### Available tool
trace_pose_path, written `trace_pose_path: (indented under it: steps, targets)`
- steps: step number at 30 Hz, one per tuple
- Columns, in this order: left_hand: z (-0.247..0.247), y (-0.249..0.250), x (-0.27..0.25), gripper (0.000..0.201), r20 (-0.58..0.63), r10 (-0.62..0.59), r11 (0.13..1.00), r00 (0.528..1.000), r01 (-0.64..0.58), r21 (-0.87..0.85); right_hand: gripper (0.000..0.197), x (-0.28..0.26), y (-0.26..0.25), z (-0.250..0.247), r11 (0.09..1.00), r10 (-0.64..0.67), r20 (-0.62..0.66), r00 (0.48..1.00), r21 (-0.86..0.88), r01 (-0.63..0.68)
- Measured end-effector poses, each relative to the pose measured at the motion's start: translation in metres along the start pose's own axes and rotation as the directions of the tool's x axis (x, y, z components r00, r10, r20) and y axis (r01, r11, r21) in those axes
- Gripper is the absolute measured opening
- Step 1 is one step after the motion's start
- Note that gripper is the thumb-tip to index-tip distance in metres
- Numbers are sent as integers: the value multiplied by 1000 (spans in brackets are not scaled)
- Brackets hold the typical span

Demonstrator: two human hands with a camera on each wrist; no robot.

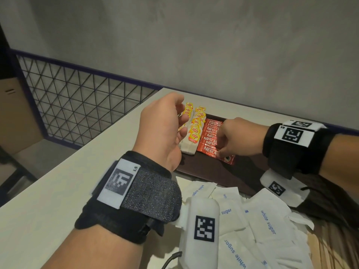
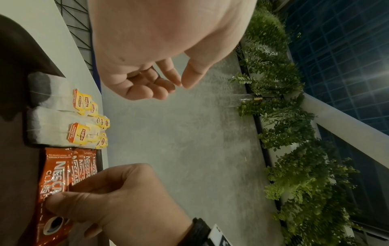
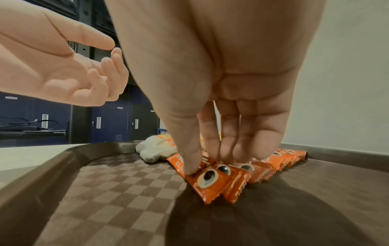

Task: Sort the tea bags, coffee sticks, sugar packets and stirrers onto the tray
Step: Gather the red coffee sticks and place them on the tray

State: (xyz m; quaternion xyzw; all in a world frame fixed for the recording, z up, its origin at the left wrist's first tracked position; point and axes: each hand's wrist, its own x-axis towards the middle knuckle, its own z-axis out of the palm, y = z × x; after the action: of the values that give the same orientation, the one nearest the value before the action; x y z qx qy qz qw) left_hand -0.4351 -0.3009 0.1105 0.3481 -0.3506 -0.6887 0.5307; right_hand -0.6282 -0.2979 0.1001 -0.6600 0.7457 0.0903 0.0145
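Red foil coffee sticks (image 1: 209, 136) lie overlapped on the dark brown chequered plastic tray (image 1: 213, 171), right of the white yellow-tagged tea bags (image 1: 194, 131); the right hand (image 1: 237, 136) bears on their near ends with close-pressed fingertips, the left hand (image 1: 161, 129) hovers loosely curled, empty; judged light, slick, pliable, best pinched at the crimped end.

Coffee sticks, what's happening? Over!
Left hand open, empty. Right hand presses coffee sticks on tray. Sugar packets off tray. Nothing in the way.
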Motion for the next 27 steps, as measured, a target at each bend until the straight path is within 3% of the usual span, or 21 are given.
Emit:
trace_pose_path:
  steps: [10, 16, 27]
  targets:
    - [0, -1, 1, 12, 1, -8, 1000, 1000, 8, 17, 25, -1, 0, -9, 997, -80, -109, 991, -26, 77]
    - [0, 0, 1, 8, 3, -17, 1000, 1000, 16, 20, 22, -8, -3, -5, 988, -155, 25, 988, -9, 156]
    - [-1, -2, 4, 7, 20, -20, 999, 1000, 19, 39, 35, -5, -7, 1, 981, -184, -7, 983, -59, 183]
